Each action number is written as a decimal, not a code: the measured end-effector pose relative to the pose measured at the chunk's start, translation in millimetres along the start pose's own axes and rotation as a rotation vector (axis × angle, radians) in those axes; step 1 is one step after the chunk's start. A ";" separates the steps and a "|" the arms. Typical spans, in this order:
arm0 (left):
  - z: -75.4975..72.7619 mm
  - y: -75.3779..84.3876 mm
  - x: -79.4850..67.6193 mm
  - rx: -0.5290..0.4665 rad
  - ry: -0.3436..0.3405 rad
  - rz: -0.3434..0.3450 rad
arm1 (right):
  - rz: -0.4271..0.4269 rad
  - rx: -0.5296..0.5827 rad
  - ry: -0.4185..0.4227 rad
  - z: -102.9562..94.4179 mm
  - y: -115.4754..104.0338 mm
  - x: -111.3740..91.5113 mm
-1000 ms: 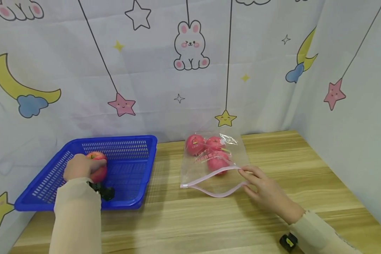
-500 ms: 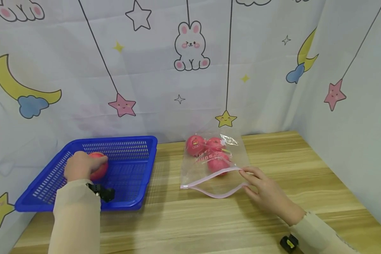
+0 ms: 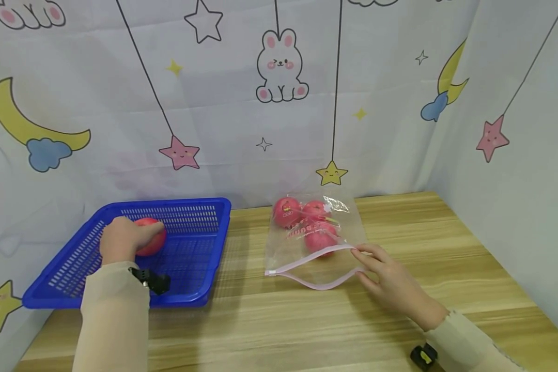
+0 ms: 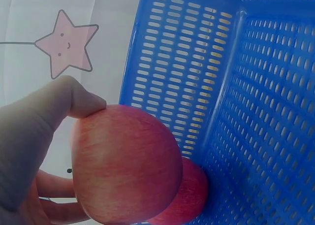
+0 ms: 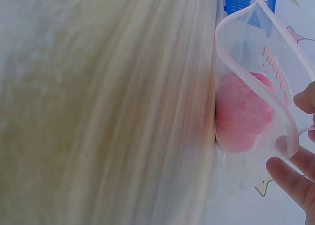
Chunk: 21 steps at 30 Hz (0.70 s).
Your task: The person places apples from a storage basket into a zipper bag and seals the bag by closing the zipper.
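Observation:
My left hand (image 3: 123,240) grips a red apple (image 4: 125,161) over the left part of the blue plastic basket (image 3: 220,227), thumb on one side and fingers round the other. Behind it in the left wrist view, a second apple (image 4: 194,193) lies in the basket, partly hidden. On the right, my right hand (image 3: 395,284) holds the pink-edged mouth of a clear zip bag (image 3: 279,253) at its right end. The mouth gapes, its white slider (image 3: 272,272) at the left end. Inside the bag lie three red apples (image 3: 287,212), seen through the film.
The basket and the bag stand side by side on a wood-grain table (image 3: 269,330), with a strip of tabletop between them. A white printed curtain (image 3: 242,119) hangs right behind both.
My left hand has risen slightly and shifted a little right with the apple, now showing more beyond the fingers. The right hand and the bag have stayed put.

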<state>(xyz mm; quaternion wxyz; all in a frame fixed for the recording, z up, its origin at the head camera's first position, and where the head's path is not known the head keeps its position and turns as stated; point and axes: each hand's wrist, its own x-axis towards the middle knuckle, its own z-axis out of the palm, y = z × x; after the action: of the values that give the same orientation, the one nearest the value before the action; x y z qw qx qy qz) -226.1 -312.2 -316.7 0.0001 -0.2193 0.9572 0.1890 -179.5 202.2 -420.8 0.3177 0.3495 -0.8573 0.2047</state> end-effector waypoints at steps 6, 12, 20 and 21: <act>0.7 0.7 2.1 0.009 -0.006 0.013 | 0.002 -0.001 -0.002 0.5 1.1 -0.9; 0.1 5.0 2.5 0.015 -0.028 0.056 | -0.004 -0.003 -0.001 0.0 0.0 -0.4; 0.9 10.1 1.6 0.016 -0.026 0.092 | -0.008 -0.002 0.008 -0.5 -0.9 0.2; 0.8 10.6 1.5 0.014 -0.026 0.099 | -0.009 -0.001 0.009 -0.6 -0.9 0.2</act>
<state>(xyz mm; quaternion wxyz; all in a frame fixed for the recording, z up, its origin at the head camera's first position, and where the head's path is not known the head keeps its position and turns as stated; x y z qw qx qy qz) -232.0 -303.7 -313.7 0.0047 -0.1692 0.9681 0.1846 -178.7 201.8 -420.1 0.3227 0.3523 -0.8544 0.2042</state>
